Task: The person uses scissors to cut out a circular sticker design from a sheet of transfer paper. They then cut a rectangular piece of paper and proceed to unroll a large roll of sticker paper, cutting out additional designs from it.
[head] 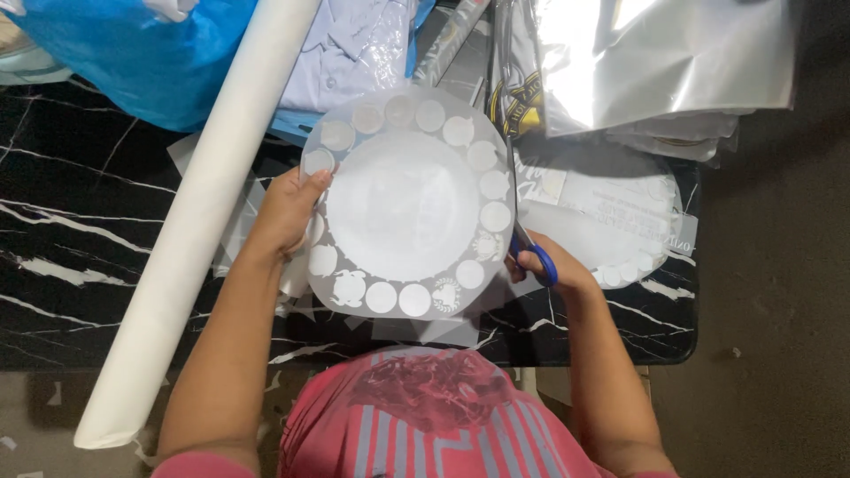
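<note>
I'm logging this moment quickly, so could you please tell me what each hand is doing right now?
Left hand: closed, gripping the left edge of the grey sticker sheet.
Right hand: closed on the blue-handled scissors, at the sheet's right edge.

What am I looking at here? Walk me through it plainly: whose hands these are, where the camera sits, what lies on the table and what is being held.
There is no machine here. One camera is worn on a person's head and looks down at their own two bare hands. The left hand holds the edge of a grey sheet printed with a big white circle and a ring of small white circles. The right hand grips blue-handled scissors, whose blade runs along the sheet's right edge. Everything is over a black marble-patterned table. On it lie a long white paper roll, a blue plastic bag, a stack of silvery sheets and another printed sheet at right.
</note>
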